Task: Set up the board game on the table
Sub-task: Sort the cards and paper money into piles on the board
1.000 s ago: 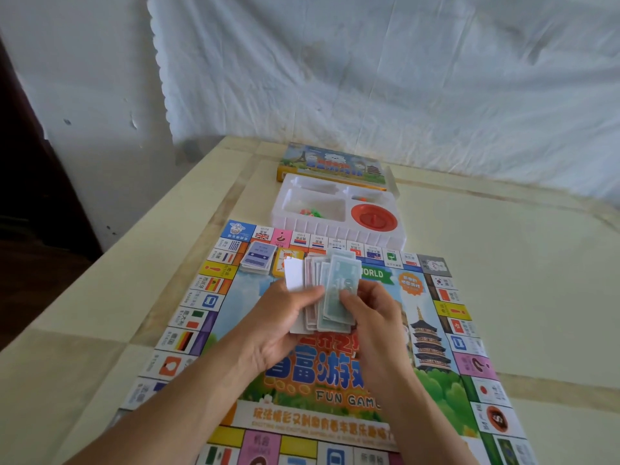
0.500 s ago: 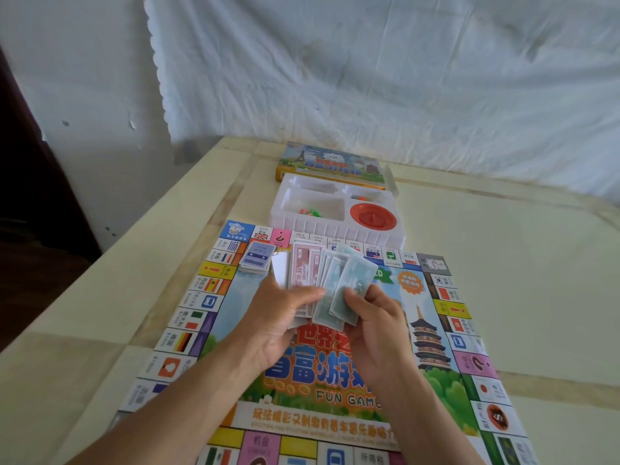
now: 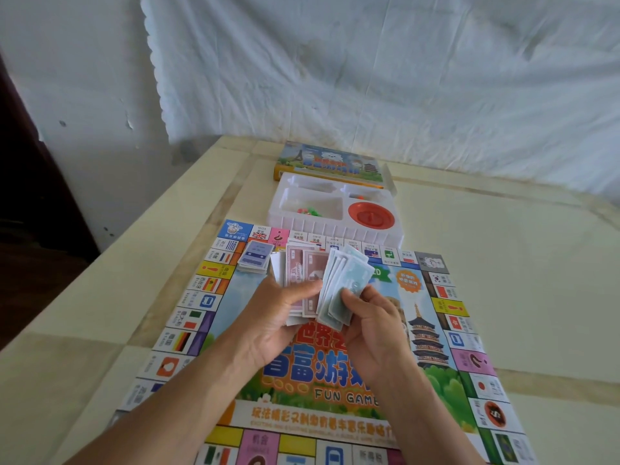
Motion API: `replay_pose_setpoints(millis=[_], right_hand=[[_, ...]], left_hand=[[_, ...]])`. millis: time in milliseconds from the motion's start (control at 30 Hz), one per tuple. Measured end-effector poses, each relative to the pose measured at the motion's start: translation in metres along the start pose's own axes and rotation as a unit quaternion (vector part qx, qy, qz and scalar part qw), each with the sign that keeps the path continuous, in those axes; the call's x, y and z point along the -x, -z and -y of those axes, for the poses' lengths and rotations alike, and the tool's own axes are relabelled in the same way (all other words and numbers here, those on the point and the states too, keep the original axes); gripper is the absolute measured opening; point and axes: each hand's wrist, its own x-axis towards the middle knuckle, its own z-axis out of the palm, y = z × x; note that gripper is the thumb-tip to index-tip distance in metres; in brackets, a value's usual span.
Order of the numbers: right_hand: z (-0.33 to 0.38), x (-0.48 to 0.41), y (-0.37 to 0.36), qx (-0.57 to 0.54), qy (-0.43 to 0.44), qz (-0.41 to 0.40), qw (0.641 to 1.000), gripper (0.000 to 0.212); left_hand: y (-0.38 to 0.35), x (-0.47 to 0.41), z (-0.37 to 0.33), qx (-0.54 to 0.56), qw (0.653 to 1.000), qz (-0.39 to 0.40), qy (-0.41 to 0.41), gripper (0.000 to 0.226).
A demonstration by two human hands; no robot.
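The colourful game board (image 3: 214, 303) lies flat on the table in front of me. Above its middle, my left hand (image 3: 271, 325) holds a fanned stack of play money (image 3: 303, 273) with reddish notes showing. My right hand (image 3: 375, 325) pinches the greenish notes (image 3: 345, 280) at the right side of that fan. A small stack of blue-backed cards (image 3: 256, 258) rests on the board's far left corner area.
A white plastic tray (image 3: 335, 228) with a red spinner (image 3: 370, 216) and small coloured pieces (image 3: 307, 211) sits at the board's far edge. Behind it lies the game box (image 3: 330, 164). A white cloth hangs behind the beige table (image 3: 503, 263).
The money has been spread wider: reddish notes now show on the left and the greenish notes have shifted right under my right hand. Both hands stay above the board's middle.
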Motion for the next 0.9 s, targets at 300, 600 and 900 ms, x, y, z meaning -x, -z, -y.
replay_pose_setpoints(millis=[300,600,900], right_hand=[[0.0026,-0.0014,0.0002,-0.032,0.019,-0.025,0.999,0.027],[0.0053,-0.0038,0.0035,-0.056,0.007,-0.031,0.998,0.032],[0.0021,0.0016,-0.0011,0.007,0.029,-0.003,1.0,0.024]], left_hand=[[0.0006,-0.0015,-0.0008,0.048,0.998,-0.018,0.033,0.027],[0.0027,-0.0026,-0.0018,0.085,0.996,-0.006,0.035,0.036],[0.0009,-0.0011,-0.001,0.044,0.999,-0.003,0.028,0.027]])
